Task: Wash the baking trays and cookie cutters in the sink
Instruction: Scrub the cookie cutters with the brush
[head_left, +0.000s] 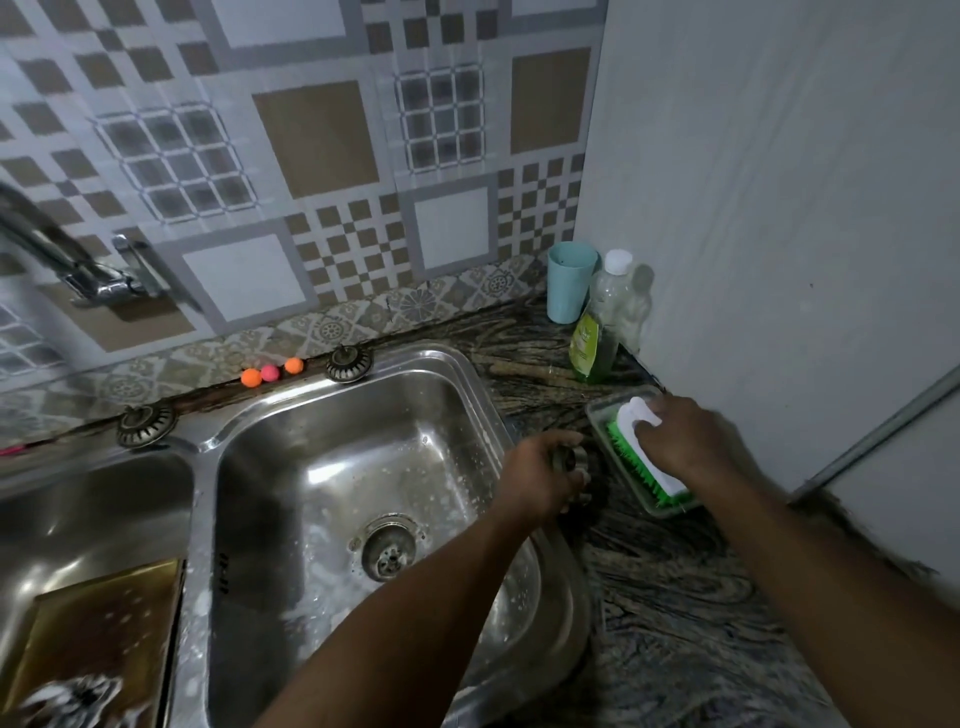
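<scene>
Steel glints between the fingers of the left hand (537, 483) in the head view: a small ring-shaped cookie cutter (570, 458), held just past the right rim of the sink (467, 374), above the worktop (675, 597) and not over the basin. The left fingers are curled round it, and most of the cutter is hidden behind them, so only its top edge shows. The right hand (691, 441) is clamped over the white handle of a brush (631, 457) with green bristles, which sits in a shallow clear dish (597, 415) near the wall. Brush and cutter are close but apart.

Suds cling to the basin, so I judge the cutter is wet and slick. A loose hold could let it slip and drop onto the worktop or clatter into the sink. Scrubbing hard against so small a ring might also twist it out of the fingers, or press its thin edge into the skin. Lifting the brush quickly may drag the light dish along with it.

A golden baking tray (104, 623) lies in the left basin, partly foamy, well apart from both hands.
</scene>
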